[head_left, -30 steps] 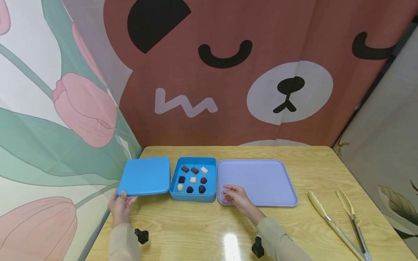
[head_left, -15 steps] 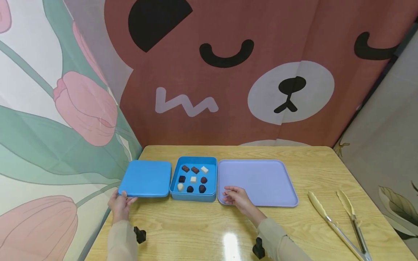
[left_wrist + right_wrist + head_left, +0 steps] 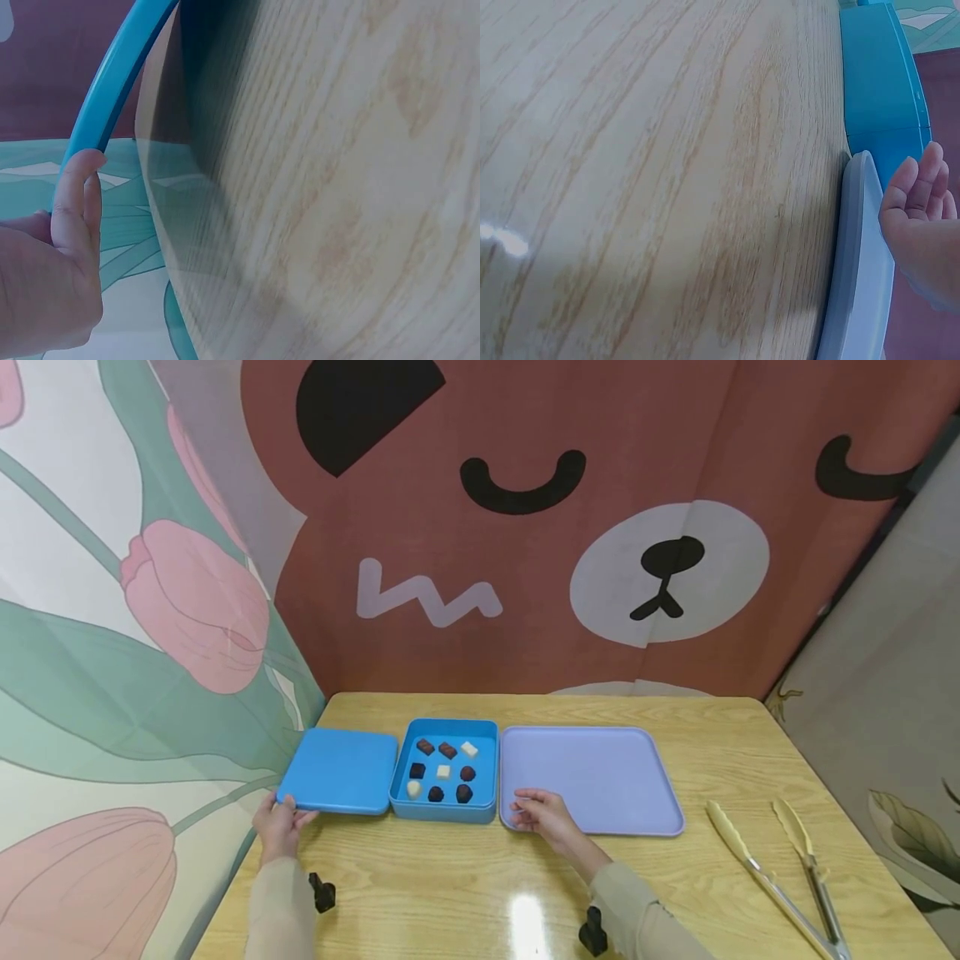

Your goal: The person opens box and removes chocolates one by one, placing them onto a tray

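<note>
Chocolates [image 3: 442, 771], nine, sit in my one open blue box [image 3: 445, 811]. Left hand [image 3: 279, 823] pinches its blue lid [image 3: 337, 770] at the near-left corner; right hand [image 3: 542, 815], fingers relaxed, rests on one lilac tray [image 3: 600, 772]. One pair of tongs [image 3: 780, 868] lies right.

Left hand [image 3: 45, 285]: fills the lower left corner of the view, fingers pointing up.
Fingers [image 3: 75, 195]: one fingertip presses against the outer side of the blue rim; whether a thumb grips from the other side cannot be told.
Blue lid [image 3: 112, 75]: only its curved edge shows, a bright blue band running from top centre down to the fingertip.
Desk [image 3: 337, 187]: pale wood grain fills the right and centre, slightly blurred, with a dark shadow just beside the blue rim.
Backdrop [image 3: 45, 75]: dark red-brown at upper left, teal and white pattern below it at the left edge.
</note>
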A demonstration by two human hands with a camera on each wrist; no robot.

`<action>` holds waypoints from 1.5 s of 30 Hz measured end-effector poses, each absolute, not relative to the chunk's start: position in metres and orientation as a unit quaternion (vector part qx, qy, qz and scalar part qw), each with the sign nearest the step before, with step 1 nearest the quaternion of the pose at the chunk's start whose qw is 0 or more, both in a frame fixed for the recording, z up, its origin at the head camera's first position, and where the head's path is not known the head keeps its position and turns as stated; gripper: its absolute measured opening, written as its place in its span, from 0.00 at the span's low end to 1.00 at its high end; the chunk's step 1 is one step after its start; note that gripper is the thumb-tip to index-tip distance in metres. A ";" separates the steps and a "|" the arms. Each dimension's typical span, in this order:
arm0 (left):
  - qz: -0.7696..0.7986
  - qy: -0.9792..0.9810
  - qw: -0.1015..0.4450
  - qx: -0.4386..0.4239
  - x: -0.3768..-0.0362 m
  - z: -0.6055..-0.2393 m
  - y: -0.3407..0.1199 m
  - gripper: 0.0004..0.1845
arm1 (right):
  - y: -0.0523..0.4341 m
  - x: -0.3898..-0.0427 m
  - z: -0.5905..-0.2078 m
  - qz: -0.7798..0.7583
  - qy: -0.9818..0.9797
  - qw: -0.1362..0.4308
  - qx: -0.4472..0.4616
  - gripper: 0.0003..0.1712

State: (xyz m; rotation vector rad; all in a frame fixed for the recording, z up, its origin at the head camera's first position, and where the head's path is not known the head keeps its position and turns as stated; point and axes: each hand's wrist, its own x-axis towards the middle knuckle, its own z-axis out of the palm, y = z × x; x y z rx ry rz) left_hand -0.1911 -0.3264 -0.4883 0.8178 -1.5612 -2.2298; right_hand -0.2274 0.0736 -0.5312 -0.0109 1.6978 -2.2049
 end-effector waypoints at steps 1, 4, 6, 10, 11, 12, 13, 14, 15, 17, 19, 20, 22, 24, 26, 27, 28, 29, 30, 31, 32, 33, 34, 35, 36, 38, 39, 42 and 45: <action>-0.776 -0.545 0.148 0.283 -0.192 -0.490 -0.327 0.27 | 0.073 -0.227 -0.531 -0.780 0.600 0.178 -0.001 0.23; -0.776 -0.548 0.140 0.280 -0.195 -0.494 -0.329 0.28 | 0.073 -0.228 -0.532 -0.779 0.602 0.177 0.000 0.23; -0.771 -0.557 0.133 0.279 -0.197 -0.497 -0.330 0.27 | 0.074 -0.228 -0.532 -0.778 0.602 0.177 -0.002 0.24; -0.756 -0.578 0.125 0.281 -0.199 -0.503 -0.333 0.27 | 0.074 -0.227 -0.533 -0.778 0.603 0.176 -0.003 0.24; -0.753 -0.581 0.124 0.282 -0.200 -0.504 -0.333 0.26 | 0.075 -0.227 -0.534 -0.778 0.603 0.176 -0.003 0.24; -0.752 -0.583 0.124 0.282 -0.200 -0.505 -0.333 0.26 | 0.075 -0.227 -0.534 -0.778 0.602 0.176 -0.001 0.23; -0.750 -0.584 0.124 0.284 -0.201 -0.506 -0.334 0.26 | 0.075 -0.227 -0.535 -0.779 0.603 0.175 -0.002 0.23; -0.750 -0.583 0.123 0.286 -0.202 -0.506 -0.334 0.26 | 0.075 -0.227 -0.535 -0.779 0.603 0.175 -0.002 0.23; -0.750 -0.583 0.122 0.288 -0.202 -0.506 -0.335 0.26 | 0.075 -0.227 -0.535 -0.778 0.603 0.175 -0.002 0.23; -0.750 -0.581 0.120 0.293 -0.203 -0.507 -0.335 0.26 | 0.075 -0.227 -0.536 -0.777 0.604 0.175 -0.003 0.23; -0.751 -0.577 0.118 0.298 -0.203 -0.507 -0.336 0.26 | 0.075 -0.226 -0.536 -0.776 0.606 0.176 -0.003 0.24; -0.751 -0.576 0.117 0.300 -0.204 -0.507 -0.337 0.26 | 0.075 -0.226 -0.536 -0.776 0.606 0.177 0.000 0.23; -0.752 -0.573 0.118 0.304 -0.205 -0.508 -0.337 0.27 | 0.075 -0.226 -0.536 -0.775 0.606 0.178 0.001 0.23; -0.751 -0.570 0.120 0.310 -0.205 -0.508 -0.338 0.27 | 0.075 -0.226 -0.537 -0.776 0.605 0.179 0.003 0.24; -0.751 -0.567 0.121 0.316 -0.206 -0.509 -0.338 0.28 | 0.075 -0.226 -0.537 -0.776 0.606 0.178 0.002 0.23; -0.751 -0.565 0.122 0.319 -0.206 -0.509 -0.338 0.28 | 0.075 -0.226 -0.537 -0.776 0.606 0.177 0.000 0.24; -0.751 -0.563 0.122 0.323 -0.206 -0.509 -0.337 0.29 | 0.075 -0.225 -0.537 -0.775 0.607 0.175 -0.003 0.24; -0.750 -0.563 0.121 0.324 -0.205 -0.510 -0.337 0.29 | 0.075 -0.225 -0.537 -0.775 0.607 0.174 -0.004 0.24; -0.750 -0.562 0.119 0.327 -0.205 -0.510 -0.337 0.29 | 0.075 -0.225 -0.537 -0.774 0.609 0.172 -0.006 0.24; -0.750 -0.560 0.118 0.330 -0.204 -0.510 -0.337 0.29 | 0.075 -0.224 -0.537 -0.774 0.610 0.170 -0.008 0.23; -0.750 -0.560 0.116 0.332 -0.204 -0.511 -0.337 0.30 | 0.075 -0.224 -0.537 -0.773 0.613 0.167 -0.010 0.23; -0.748 -0.562 0.115 0.334 -0.204 -0.512 -0.337 0.30 | 0.075 -0.223 -0.537 -0.772 0.614 0.164 -0.012 0.23; -0.746 -0.563 0.113 0.339 -0.204 -0.513 -0.337 0.30 | 0.075 -0.223 -0.537 -0.770 0.617 0.162 -0.013 0.23; -0.744 -0.563 0.111 0.341 -0.204 -0.513 -0.338 0.30 | 0.075 -0.223 -0.537 -0.770 0.618 0.160 -0.014 0.23; -0.741 -0.567 0.110 0.343 -0.204 -0.514 -0.338 0.30 | 0.075 -0.223 -0.537 -0.768 0.620 0.158 -0.015 0.24; -0.731 -0.577 0.109 0.347 -0.203 -0.514 -0.337 0.30 | 0.075 -0.223 -0.537 -0.766 0.623 0.155 -0.016 0.24; -0.726 -0.582 0.109 0.350 -0.203 -0.515 -0.337 0.30 | 0.075 -0.223 -0.537 -0.765 0.625 0.155 -0.017 0.25; -0.704 -0.601 0.111 0.362 -0.203 -0.516 -0.336 0.30 | 0.076 -0.224 -0.538 -0.760 0.632 0.150 -0.021 0.25; -0.681 -0.615 0.119 0.380 -0.204 -0.522 -0.337 0.29 | 0.076 -0.224 -0.538 -0.751 0.645 0.141 -0.024 0.24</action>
